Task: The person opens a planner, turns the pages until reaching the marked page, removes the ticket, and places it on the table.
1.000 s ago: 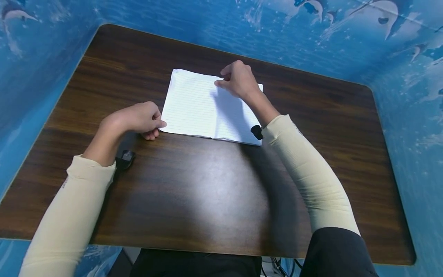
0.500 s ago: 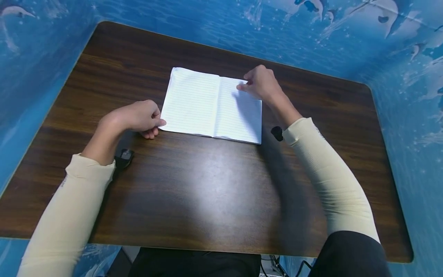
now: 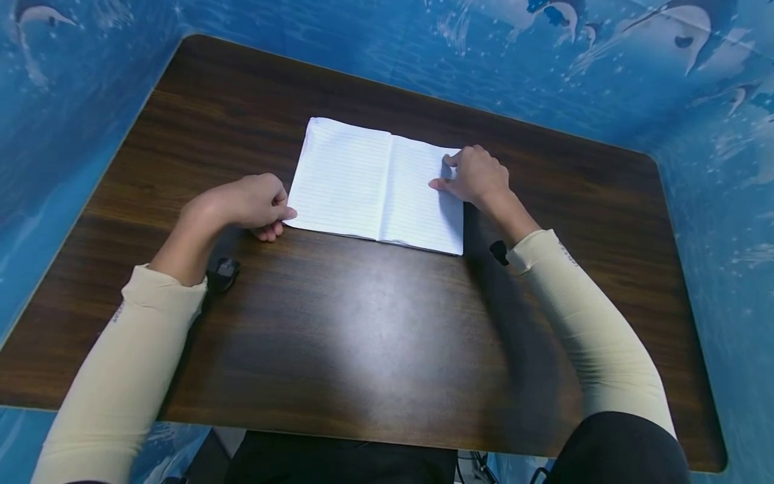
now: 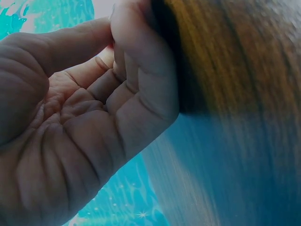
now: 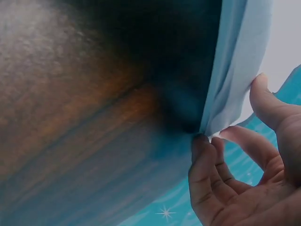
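An open lined notebook [image 3: 338, 178] lies on the dark wooden table, its blank white pages facing up. At its near left corner my left hand [image 3: 250, 202] holds on, thumb on the page and the other fingers curled beside and below the edge. In the left wrist view, the left hand [image 4: 89, 103] has its thumb tip meeting the index finger. My right hand [image 3: 480, 176] is at the notebook's right edge, thumb and index finger parted over the right page. Fingertips of the right hand [image 5: 240, 174] touch the page edge in the right wrist view, with the thumb on the paper.
The brown table [image 3: 314, 336] has rounded corners and stretches past the notebook on every side. Blue curtains [image 3: 387, 60] printed with dolphins stand behind and at both sides. Black wrist devices [image 3: 224, 274] sit under the cream sleeves [image 3: 145, 349]. Cables show below the front edge.
My right hand has moved from the notebook's middle top across the right page to its right edge, and its thumb and index finger have parted. The left hand stays at the corner.
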`<state>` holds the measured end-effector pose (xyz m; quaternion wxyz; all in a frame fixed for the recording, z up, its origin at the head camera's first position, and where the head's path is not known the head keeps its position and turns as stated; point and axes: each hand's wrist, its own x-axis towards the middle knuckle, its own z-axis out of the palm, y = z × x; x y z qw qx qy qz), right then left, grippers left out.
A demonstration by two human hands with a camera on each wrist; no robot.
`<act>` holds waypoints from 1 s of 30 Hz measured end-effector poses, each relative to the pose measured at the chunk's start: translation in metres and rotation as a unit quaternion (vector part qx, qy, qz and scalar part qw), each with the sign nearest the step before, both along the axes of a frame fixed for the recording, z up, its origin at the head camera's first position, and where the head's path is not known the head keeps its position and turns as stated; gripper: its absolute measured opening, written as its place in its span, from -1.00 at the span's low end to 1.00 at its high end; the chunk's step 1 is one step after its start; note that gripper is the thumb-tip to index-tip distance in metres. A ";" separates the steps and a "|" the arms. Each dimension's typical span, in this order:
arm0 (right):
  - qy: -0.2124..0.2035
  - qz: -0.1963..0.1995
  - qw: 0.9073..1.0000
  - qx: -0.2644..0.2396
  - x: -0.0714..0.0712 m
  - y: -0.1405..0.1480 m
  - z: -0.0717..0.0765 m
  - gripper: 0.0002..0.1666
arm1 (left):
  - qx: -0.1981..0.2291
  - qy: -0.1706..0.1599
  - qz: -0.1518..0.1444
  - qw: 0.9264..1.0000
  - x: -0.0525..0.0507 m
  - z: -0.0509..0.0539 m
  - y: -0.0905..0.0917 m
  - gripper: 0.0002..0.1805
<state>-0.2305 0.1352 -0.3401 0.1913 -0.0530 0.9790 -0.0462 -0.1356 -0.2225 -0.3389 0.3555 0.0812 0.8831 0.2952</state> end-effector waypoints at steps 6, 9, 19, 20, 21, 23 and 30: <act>0.011 -0.021 0.999 -0.032 0.004 0.004 -0.003 -0.20 | 0.000 0.002 0.001 1.000 0.001 0.001 0.002 -0.67; 0.025 -0.023 0.998 -0.047 0.008 0.007 -0.007 -0.24 | 0.000 0.004 0.001 1.000 0.002 0.000 0.003 -0.67; 0.030 -0.014 0.995 -0.098 0.018 0.011 -0.008 -0.28 | -0.006 0.001 0.002 1.000 0.002 0.001 0.005 -0.66; 0.025 -0.016 0.994 -0.102 0.019 0.012 -0.007 -0.25 | -0.006 0.000 0.002 1.000 0.002 0.001 0.005 -0.66; 0.020 -0.018 0.994 -0.107 0.019 0.013 -0.006 -0.23 | -0.007 0.000 0.002 1.000 0.001 0.001 0.004 -0.67; 0.010 -0.029 0.992 -0.121 0.020 0.016 -0.004 -0.20 | -0.007 -0.001 0.002 1.000 0.001 0.001 0.004 -0.67; -0.010 -0.101 0.973 -0.206 0.016 0.031 0.012 -0.23 | -0.006 0.004 0.011 1.000 0.004 0.004 0.003 -0.67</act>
